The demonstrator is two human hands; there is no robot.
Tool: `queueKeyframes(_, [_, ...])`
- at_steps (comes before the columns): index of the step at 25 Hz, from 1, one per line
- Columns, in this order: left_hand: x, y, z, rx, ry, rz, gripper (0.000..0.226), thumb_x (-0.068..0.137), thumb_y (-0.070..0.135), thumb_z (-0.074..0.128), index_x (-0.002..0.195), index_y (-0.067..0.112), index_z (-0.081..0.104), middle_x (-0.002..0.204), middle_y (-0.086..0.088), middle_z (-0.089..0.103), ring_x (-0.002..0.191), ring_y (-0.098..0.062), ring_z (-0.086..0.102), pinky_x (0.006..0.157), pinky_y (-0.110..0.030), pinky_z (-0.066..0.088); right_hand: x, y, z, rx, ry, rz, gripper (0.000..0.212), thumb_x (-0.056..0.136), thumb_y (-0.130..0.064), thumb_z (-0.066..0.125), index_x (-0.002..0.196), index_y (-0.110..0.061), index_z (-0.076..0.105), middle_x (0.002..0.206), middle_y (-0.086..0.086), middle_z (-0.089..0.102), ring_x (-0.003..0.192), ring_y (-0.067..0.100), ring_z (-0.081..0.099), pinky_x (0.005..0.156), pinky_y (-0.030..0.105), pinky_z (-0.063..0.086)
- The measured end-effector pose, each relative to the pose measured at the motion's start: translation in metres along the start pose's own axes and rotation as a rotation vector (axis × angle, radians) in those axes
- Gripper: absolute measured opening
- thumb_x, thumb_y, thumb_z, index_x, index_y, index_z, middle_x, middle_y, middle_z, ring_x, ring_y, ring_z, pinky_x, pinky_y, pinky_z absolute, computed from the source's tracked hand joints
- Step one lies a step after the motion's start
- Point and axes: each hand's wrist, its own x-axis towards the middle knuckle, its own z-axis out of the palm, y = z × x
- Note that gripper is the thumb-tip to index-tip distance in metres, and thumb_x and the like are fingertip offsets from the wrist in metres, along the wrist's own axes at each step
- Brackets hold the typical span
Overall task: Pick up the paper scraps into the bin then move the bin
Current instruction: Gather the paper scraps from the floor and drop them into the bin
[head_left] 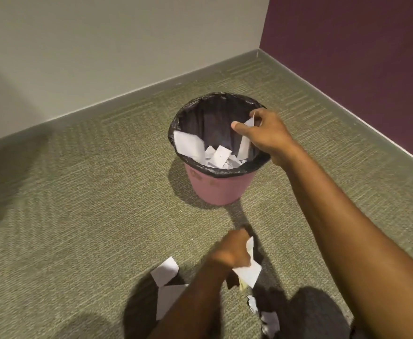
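Pink bin [219,187] with black liner [188,113] stands on carpet [78,192] near room corner, several scraps [221,155] already inside. Right hand [266,133] over bin's right rim, fingers pinched on a white scrap [249,123]. Left hand [232,248] low over carpet, closed around a paper piece [248,271]. More loose paper [165,270] on carpet beside left arm and at the bottom edge.

Green carpet [78,192], grey wall [103,45], purple wall [359,57], grey baseboard [137,94].
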Motion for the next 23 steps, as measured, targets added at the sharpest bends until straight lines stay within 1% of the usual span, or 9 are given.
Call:
queueKeyframes(2, [-0.012,0.017,-0.049,-0.03,-0.018,0.04,0.032,0.074,0.005,0.077,0.103,-0.003,0.067,0.1,-0.017,0.07,0.09,-0.027,0.067,0.063,-0.026,0.047,0.0,0.001,-0.002,-0.047,0.036,-0.016,0.04,0.085,-0.041,0.071,0.115,-0.014,0.066,0.106,0.002,0.068,0.096,0.017,0.064,0.088,0.037,0.054])
queueKeyframes(4, [-0.03,0.032,-0.102,-0.061,-0.006,0.071,0.031,0.075,0.005,0.077,0.103,-0.002,0.065,0.095,-0.014,0.068,0.085,-0.025,0.064,0.061,-0.027,0.047,-0.001,0.0,-0.006,-0.01,0.083,-0.05,0.011,0.088,-0.03,0.068,0.087,-0.019,0.071,0.087,0.0,0.07,0.081,0.018,0.066,0.08,0.04,0.056])
queueKeyframes(6, [-0.045,0.044,-0.149,-0.081,0.102,0.121,0.025,0.075,0.007,0.078,0.096,0.001,0.065,0.091,-0.011,0.069,0.08,-0.025,0.066,0.058,-0.029,0.05,-0.003,0.001,-0.013,0.05,0.138,-0.035,0.014,0.088,-0.017,0.064,0.076,-0.02,0.069,0.076,0.0,0.069,0.072,0.018,0.067,0.072,0.04,0.058])
queueKeyframes(9, [-0.056,0.056,-0.2,-0.143,0.337,0.167,0.023,0.073,0.004,0.078,0.093,-0.002,0.066,0.09,-0.016,0.071,0.079,-0.03,0.069,0.065,-0.041,0.058,-0.015,0.011,-0.024,0.082,0.171,0.006,0.016,0.089,-0.002,0.056,0.082,-0.004,0.07,0.074,0.009,0.069,0.059,0.016,0.064,0.054,0.027,0.053])
queueKeyframes(11, [-0.048,0.061,-0.22,-0.206,0.457,0.155,0.024,0.073,0.001,0.078,0.092,-0.005,0.066,0.091,-0.019,0.07,0.083,-0.032,0.069,0.072,-0.045,0.057,-0.027,0.028,-0.023,0.028,0.162,0.031,0.018,0.087,0.003,0.054,0.077,0.003,0.068,0.071,0.013,0.068,0.058,0.016,0.061,0.059,0.027,0.051])
queueKeyframes(14, [-0.021,0.059,-0.227,-0.231,0.527,0.081,0.019,0.072,-0.001,0.078,0.087,-0.004,0.067,0.09,-0.018,0.069,0.086,-0.031,0.069,0.077,-0.046,0.056,-0.039,0.048,-0.018,-0.006,0.163,0.113,0.021,0.087,-0.002,0.058,0.071,-0.014,0.066,0.072,-0.001,0.066,0.069,0.017,0.062,0.069,0.036,0.053])
queueKeyframes(16, [-0.003,0.055,-0.225,-0.281,0.55,0.048,0.017,0.071,-0.001,0.078,0.083,0.001,0.066,0.086,-0.014,0.067,0.085,-0.03,0.068,0.068,-0.04,0.056,-0.04,0.052,-0.016,0.008,0.161,0.119,0.019,0.088,-0.006,0.061,0.076,-0.021,0.062,0.076,-0.003,0.064,0.072,0.018,0.063,0.065,0.034,0.051])
queueKeyframes(19, [0.013,0.049,-0.221,-0.416,0.531,0.073,0.028,0.071,0.006,0.081,0.093,0.005,0.064,0.087,-0.008,0.066,0.083,-0.028,0.067,0.052,-0.028,0.049,-0.041,0.052,-0.018,0.04,0.163,0.104,0.01,0.09,-0.011,0.062,0.084,-0.017,0.059,0.074,0.001,0.064,0.063,0.016,0.063,0.059,0.03,0.048])
queueKeyframes(23, [0.018,0.043,-0.212,-0.376,0.599,0.159,0.047,0.076,0.032,0.08,0.113,0.008,0.064,0.105,-0.005,0.066,0.086,-0.015,0.066,0.058,-0.021,0.055,-0.047,0.06,-0.02,0.108,0.243,0.114,0.014,0.094,-0.018,0.059,0.081,-0.013,0.057,0.074,0.006,0.066,0.056,0.016,0.066,0.053,0.03,0.048])
